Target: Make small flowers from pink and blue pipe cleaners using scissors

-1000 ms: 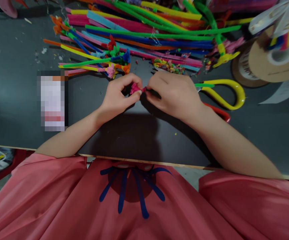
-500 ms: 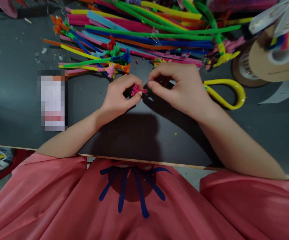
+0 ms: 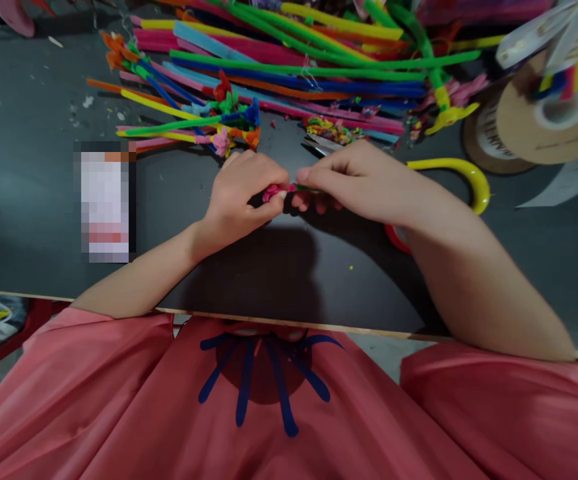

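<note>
My left hand [image 3: 246, 190] is closed, pinching a small pink pipe-cleaner flower [image 3: 271, 193] between thumb and fingertips. From the flower's right side a thin green pipe-cleaner stem [image 3: 301, 188] runs toward my right hand [image 3: 351, 181]. The right thumb and fingers are closed around that stem, just beside the left fingertips. Most of the stem is hidden by the right hand. Under and behind the right hand lies a pair of scissors with yellow and red handles [image 3: 479, 187]; their blades show past the knuckles.
Pipe cleaners [image 3: 289, 70] in many colours lie across the back, with finished pipe-cleaner flowers [image 3: 221, 140] at their front left. Colourful clippings [image 3: 336, 128] are heaped behind the scissors. A blurred-out phone-like object [image 3: 105, 207] lies at left, ribbon spools [image 3: 549, 120] at right. The table's edge [image 3: 289, 323] runs before me.
My right hand has turned over and lowered, its fingers now curling under the stem. This uncovers the scissor blades, the red handle and more clippings. My left hand holds the flower in nearly the same spot.
</note>
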`<state>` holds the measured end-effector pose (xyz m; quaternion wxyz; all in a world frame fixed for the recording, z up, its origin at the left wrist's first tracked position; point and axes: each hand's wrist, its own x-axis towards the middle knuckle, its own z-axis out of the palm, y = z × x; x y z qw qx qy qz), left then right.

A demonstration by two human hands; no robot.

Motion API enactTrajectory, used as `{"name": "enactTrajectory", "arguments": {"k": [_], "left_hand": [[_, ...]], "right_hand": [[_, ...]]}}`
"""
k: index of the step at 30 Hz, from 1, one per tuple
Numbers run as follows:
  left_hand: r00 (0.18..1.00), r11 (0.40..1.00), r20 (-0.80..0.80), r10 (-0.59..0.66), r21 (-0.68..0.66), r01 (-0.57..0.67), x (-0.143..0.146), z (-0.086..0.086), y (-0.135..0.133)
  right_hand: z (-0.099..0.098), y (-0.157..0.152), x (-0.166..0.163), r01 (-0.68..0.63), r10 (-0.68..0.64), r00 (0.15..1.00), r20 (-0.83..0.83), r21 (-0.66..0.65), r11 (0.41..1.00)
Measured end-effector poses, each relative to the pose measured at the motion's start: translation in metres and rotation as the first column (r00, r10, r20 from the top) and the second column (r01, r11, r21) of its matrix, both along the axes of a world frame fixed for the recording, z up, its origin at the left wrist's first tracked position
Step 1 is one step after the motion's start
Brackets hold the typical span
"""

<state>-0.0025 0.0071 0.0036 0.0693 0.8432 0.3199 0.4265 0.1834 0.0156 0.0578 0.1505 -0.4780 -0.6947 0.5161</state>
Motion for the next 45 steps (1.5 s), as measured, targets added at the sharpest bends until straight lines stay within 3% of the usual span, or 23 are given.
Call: {"name": "enactTrajectory", "arguments": {"k": [2,6,12,16,20,23,25,27,29,31,33,37,42,45], "left_hand": [[1.0,0.999,-0.015,0.008,0.038,-0.007,-0.001,0.0,0.0],[1.0,1.0,0.0,0.008,-0.019,-0.008,-0.002,0.0,0.0],[0.995,0.982,0.095,0.02,-0.189,-0.002,-0.002,0.001,0.0],[0.981,0.932,0.179,0.071,-0.363,-0.001,-0.002,0.002,-0.001],[0.961,0.837,0.249,0.123,-0.546,0.034,-0.004,-0.002,0.002],[0.947,0.794,0.3,0.114,-0.601,0.095,-0.005,-0.005,0.004],[0.946,0.802,0.305,0.111,-0.59,0.097,-0.005,-0.005,0.003],[0.953,0.829,0.284,0.105,-0.554,0.074,-0.004,-0.002,0.0],[0.966,0.853,0.247,0.08,-0.519,0.062,-0.003,0.001,-0.003],[0.973,0.886,0.227,0.027,-0.456,0.082,-0.001,0.003,-0.004],[0.977,0.921,0.213,-0.029,-0.373,0.109,-0.001,0.004,-0.004],[0.983,0.946,0.171,-0.061,-0.303,0.112,-0.001,0.002,-0.002],[0.981,0.951,0.179,-0.067,-0.285,0.117,-0.001,0.001,-0.001],[0.981,0.953,0.182,-0.068,-0.28,0.118,-0.002,0.001,-0.001]], "right_hand": [[0.0,0.0,-0.002,-0.022,0.01,0.995,-0.099,-0.12,0.993],[-0.001,0.002,-0.002,0.033,-0.072,0.979,-0.188,-0.206,0.978],[-0.005,0.003,-0.001,0.1,-0.154,0.948,-0.279,-0.2,0.975],[-0.007,0.001,-0.002,0.131,-0.148,0.947,-0.284,-0.079,0.988],[-0.008,-0.003,0.0,0.119,-0.077,0.969,-0.235,0.172,0.978],[-0.007,-0.004,0.004,0.025,0.007,0.996,-0.086,0.373,0.928],[-0.003,-0.003,0.005,-0.023,0.042,0.998,-0.037,0.409,0.912],[0.001,-0.001,0.005,-0.009,0.034,0.996,-0.077,0.308,0.951],[0.004,0.001,0.004,0.032,-0.016,0.983,-0.185,0.084,0.996],[0.006,0.003,0.002,0.043,-0.083,0.959,-0.272,-0.15,0.988],[0.004,0.004,0.0,0.014,-0.107,0.948,-0.299,-0.297,0.955],[-0.003,0.003,-0.001,-0.09,-0.054,0.942,-0.33,-0.406,0.909],[-0.011,0.004,0.002,-0.146,-0.096,0.909,-0.407,-0.523,0.84],[-0.015,0.005,0.004,-0.211,-0.053,0.885,-0.463,-0.5,0.84]]}}
